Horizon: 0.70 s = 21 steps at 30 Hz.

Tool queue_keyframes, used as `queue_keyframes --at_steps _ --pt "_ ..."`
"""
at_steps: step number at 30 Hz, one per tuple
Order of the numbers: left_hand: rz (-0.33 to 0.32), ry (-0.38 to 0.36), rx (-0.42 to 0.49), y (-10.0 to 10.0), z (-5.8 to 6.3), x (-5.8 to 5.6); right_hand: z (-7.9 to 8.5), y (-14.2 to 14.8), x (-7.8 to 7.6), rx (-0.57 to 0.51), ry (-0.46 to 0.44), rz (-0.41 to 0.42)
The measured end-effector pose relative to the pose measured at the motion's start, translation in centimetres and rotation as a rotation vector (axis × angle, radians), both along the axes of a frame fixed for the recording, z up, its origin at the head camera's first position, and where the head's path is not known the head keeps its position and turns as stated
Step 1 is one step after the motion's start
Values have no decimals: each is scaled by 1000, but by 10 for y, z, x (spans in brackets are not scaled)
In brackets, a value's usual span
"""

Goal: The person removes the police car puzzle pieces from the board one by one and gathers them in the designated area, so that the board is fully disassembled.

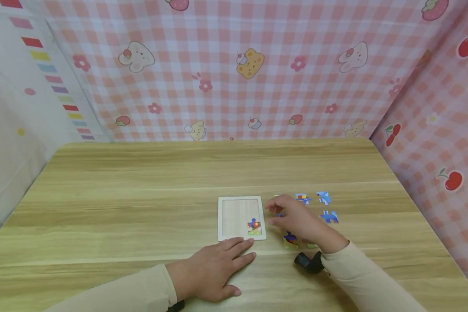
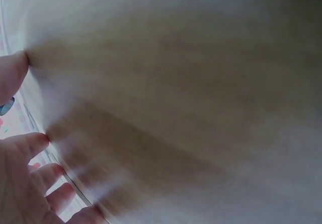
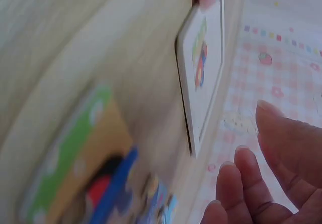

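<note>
A square puzzle tray (image 1: 220, 219) with a pale rim lies on the table, a colourful jigsaw piece (image 1: 255, 228) set in its lower right corner. My left hand (image 1: 212, 268) rests palm down in front of it, fingers spread and fingertips at the near rim. Just right of the tray, my right hand (image 1: 302, 221) hovers over loose jigsaw pieces (image 1: 329, 216), partly hiding them. In the right wrist view its thumb (image 3: 287, 143) and fingers (image 3: 246, 183) stand apart with nothing between them. A green-edged piece (image 3: 75, 158) shows large and blurred there.
The wood-grain table (image 1: 121, 208) extends far to the left and behind the tray. Pink checked cloth (image 1: 218, 99) hangs along the back edge and on the right side. A black wrist device (image 1: 310, 263) sits under my right wrist, close to the nearest pieces.
</note>
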State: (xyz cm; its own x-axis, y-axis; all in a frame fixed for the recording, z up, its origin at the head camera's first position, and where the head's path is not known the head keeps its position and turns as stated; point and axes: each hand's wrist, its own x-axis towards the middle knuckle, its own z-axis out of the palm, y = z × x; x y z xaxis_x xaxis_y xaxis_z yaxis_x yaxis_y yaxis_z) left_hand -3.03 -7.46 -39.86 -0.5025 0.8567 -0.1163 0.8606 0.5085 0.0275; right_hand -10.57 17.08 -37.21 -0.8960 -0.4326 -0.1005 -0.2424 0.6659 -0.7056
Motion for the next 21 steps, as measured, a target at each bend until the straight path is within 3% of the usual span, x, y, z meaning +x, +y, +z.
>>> queue_keyframes --at_steps 13,21 --pt "-11 31 1 0 2 1 -7 -28 -4 99 -64 -2" --pt "-8 17 11 0 2 0 -8 -34 -4 98 -115 -26"
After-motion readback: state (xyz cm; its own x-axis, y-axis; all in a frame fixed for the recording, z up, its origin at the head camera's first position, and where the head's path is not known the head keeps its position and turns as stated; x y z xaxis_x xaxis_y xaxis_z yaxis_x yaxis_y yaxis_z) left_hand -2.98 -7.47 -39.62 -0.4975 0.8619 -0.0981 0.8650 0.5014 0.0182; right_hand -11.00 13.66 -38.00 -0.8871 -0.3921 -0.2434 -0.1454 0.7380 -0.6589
